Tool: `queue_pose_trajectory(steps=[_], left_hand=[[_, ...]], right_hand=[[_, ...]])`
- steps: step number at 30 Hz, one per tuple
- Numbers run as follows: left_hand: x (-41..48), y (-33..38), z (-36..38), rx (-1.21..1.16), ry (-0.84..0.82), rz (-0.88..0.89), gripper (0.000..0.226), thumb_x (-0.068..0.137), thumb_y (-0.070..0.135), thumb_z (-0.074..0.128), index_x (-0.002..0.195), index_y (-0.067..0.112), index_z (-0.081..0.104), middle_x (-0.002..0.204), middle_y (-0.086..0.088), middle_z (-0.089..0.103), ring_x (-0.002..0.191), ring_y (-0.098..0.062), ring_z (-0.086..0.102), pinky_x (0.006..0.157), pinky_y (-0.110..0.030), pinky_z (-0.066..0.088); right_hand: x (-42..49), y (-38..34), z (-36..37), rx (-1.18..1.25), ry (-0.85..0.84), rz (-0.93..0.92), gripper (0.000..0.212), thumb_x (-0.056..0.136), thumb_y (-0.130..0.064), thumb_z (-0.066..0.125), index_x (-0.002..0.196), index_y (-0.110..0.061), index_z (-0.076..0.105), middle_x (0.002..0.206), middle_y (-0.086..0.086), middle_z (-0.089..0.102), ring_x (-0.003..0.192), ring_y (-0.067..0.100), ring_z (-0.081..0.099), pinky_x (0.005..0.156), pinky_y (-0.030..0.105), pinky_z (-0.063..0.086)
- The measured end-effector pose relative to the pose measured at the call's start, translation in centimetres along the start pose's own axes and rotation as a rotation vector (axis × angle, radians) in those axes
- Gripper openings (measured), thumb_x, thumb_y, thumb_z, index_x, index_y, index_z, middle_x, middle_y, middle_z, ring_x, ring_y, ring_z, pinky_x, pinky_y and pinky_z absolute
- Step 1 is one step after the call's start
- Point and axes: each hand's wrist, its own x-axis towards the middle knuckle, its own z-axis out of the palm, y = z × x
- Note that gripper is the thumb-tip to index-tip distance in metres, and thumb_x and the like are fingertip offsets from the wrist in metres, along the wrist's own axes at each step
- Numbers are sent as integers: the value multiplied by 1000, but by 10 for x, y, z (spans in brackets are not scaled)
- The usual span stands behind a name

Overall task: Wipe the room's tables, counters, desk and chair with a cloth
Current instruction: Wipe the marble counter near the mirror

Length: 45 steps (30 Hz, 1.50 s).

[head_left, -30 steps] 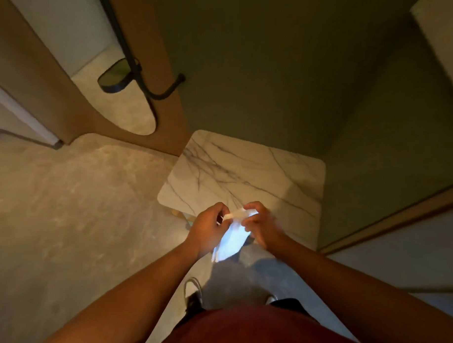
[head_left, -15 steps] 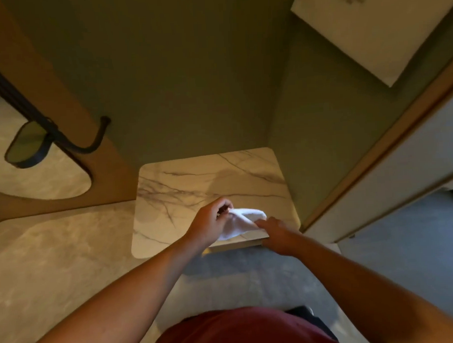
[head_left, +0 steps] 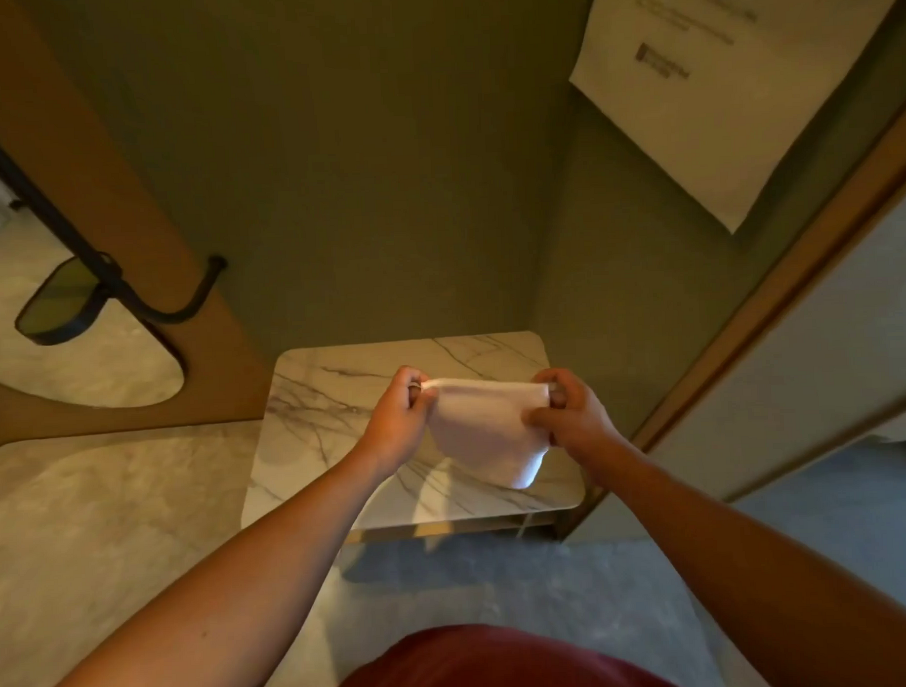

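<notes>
A white cloth (head_left: pixel 487 429) hangs stretched between both my hands above a small square marble-topped table (head_left: pixel 330 424). My left hand (head_left: pixel 399 417) pinches the cloth's upper left corner. My right hand (head_left: pixel 566 414) pinches the upper right corner, fingers curled on its edge. The cloth's lower fold droops toward the table's front right part; whether it touches the top is unclear.
Green walls (head_left: pixel 383 166) close the table in at the back and right. A wooden panel (head_left: pixel 146 282) with a black metal hook (head_left: pixel 192 301) and a mirror cut-out stands at the left. A white paper notice (head_left: pixel 729 87) hangs at the upper right. Pale stone floor (head_left: pixel 88 536) lies at the left.
The cloth was bunched between my hands; they have moved apart and spread it out over the table. The view has shifted so the table lies straight ahead.
</notes>
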Motion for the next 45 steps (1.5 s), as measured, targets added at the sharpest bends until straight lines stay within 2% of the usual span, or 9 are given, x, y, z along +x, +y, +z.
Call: queue_pose_trajectory(steps=[5,8,13,17,23,30,36,41,45], left_hand=[[4,26,13,-309,49,-160,12,103,23,54,107,33,50,73,-6,56,67,-23,50,61,-39,43],[6,41,20,-447,-2,-234,24,102,13,49,101,37,53,72,-4,60,59,-15,56,51,-30,42],[13,54,20,-652,-176,-301,31,97,3,55,102,24,77,100,-5,73,84,-16,71,60,-36,58],[17,55,18,-428,-275,-285,69,90,-5,65,147,32,52,133,6,55,111,-25,62,83,-45,62],[22,59,21,-16,-215,-102,78,85,-3,70,147,40,49,146,2,43,113,-29,62,78,-37,60],[15,45,26,-41,-160,-129,52,89,2,67,125,40,65,118,4,64,59,-12,60,52,-26,48],[8,27,44,65,-207,-106,68,89,-2,69,147,28,52,146,-3,51,121,-33,59,100,-41,54],[17,7,67,11,-156,-151,66,89,-7,64,144,29,54,141,3,51,126,-21,55,106,-44,50],[32,-23,92,-23,-113,-184,61,89,-8,63,139,27,59,130,-23,61,117,-44,59,101,-50,50]], right_hand=[[13,-16,-18,210,61,158,38,89,-12,74,124,-21,63,103,8,69,89,25,69,62,40,63],[17,-20,-23,38,148,95,26,95,-22,66,114,-31,49,98,3,61,78,18,62,41,26,50],[24,-23,-30,164,147,32,22,92,-3,59,80,-20,67,92,8,63,71,17,54,54,24,47],[21,-25,-39,470,-35,154,36,88,8,61,106,-19,75,125,18,64,105,33,63,92,50,55],[14,-23,-43,-121,-109,1,77,87,-4,69,148,-41,41,136,1,39,119,28,50,68,35,61],[17,-10,-34,-288,-62,-114,68,84,-5,69,138,-40,47,137,3,46,112,23,55,74,32,59],[17,17,-23,-421,-44,-107,73,85,-7,69,149,-31,42,147,4,41,118,15,43,85,24,45],[30,33,-21,-421,-98,-69,84,81,-6,71,153,-31,35,152,4,37,124,17,42,94,32,45],[51,61,-19,-401,-78,-78,83,80,-1,70,152,-29,39,150,2,39,119,11,40,92,28,44]])
